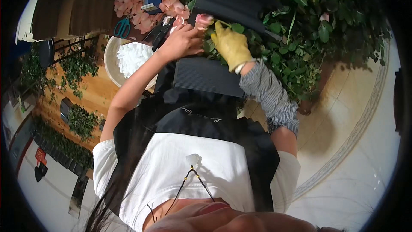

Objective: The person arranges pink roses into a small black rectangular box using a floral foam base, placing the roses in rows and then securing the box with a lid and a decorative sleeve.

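Note:
A pink rose (204, 20) lies sideways above the dark work surface, its pale stem running right toward the yellow glove. My bare left hand (183, 42) curls its fingers against the flower, with the fingertips partly hidden. On my right hand (231, 45) is a yellow glove, a grey striped sleeve above it; its fingers close around the stem by green leaves. Between and below my hands is a black ridged block (209, 77) at the near edge. Just left of my left hand lies a black-handled tool (162, 34), its kind unclear.
Leafy rose stems (296, 51) pile up at right. Behind my hands stands a black panel (234, 0). Pink petals (132, 6) and teal scissors (122, 28) lie at far left, near stacked cardboard (81, 13). Below them, a round tub (111, 62) holds white pieces.

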{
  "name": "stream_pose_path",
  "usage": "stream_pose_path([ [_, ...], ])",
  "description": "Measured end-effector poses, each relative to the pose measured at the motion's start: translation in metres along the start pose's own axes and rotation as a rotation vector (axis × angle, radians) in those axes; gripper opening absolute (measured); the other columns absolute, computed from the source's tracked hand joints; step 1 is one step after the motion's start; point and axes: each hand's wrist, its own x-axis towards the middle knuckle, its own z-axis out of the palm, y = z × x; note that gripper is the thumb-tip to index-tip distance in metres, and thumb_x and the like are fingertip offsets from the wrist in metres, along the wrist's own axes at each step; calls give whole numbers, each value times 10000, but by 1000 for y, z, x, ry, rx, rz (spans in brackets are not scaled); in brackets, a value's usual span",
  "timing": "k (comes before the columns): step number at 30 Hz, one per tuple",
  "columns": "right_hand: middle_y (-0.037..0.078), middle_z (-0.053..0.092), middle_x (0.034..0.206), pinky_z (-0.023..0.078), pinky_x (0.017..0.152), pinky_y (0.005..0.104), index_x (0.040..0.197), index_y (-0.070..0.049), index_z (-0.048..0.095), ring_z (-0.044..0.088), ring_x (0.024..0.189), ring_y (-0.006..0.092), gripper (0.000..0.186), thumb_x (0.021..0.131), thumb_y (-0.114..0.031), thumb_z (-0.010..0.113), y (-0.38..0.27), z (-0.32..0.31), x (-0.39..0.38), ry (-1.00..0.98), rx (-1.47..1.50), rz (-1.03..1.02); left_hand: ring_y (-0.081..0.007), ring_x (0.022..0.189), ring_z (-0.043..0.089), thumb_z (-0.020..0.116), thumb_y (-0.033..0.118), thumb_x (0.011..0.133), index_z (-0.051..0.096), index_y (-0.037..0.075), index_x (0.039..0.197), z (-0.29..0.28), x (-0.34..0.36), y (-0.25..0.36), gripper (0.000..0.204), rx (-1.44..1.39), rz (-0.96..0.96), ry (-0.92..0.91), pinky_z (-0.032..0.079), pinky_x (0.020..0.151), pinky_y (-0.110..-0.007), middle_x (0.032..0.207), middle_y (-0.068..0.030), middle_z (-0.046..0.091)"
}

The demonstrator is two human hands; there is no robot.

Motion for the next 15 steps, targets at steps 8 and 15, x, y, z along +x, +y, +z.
stream_pose_path([
  [8, 85, 707, 1060, 547, 781, 486, 1170, -128, 595, 687, 967, 313, 369, 931, -407, 621, 29, 18, 2, 105, 221, -28, -285, 1185, 533, 794, 255, 826, 675, 89, 1184, 29, -4, -16, 412, -300, -510, 411, 400, 1026, -395, 1216, -108, 610],
  [15, 121, 698, 1069, 543, 817, 455, 1199, -139, 632, 673, 988, 320, 393, 911, -404, 653, 16, 3, -12, 127, 221, 27, -344, 1182, 500, 852, 393, 756, 626, 27, 1229, 78, 13, -29, 639, -372, -628, 416, 398, 1024, -402, 1239, -183, 535],
])
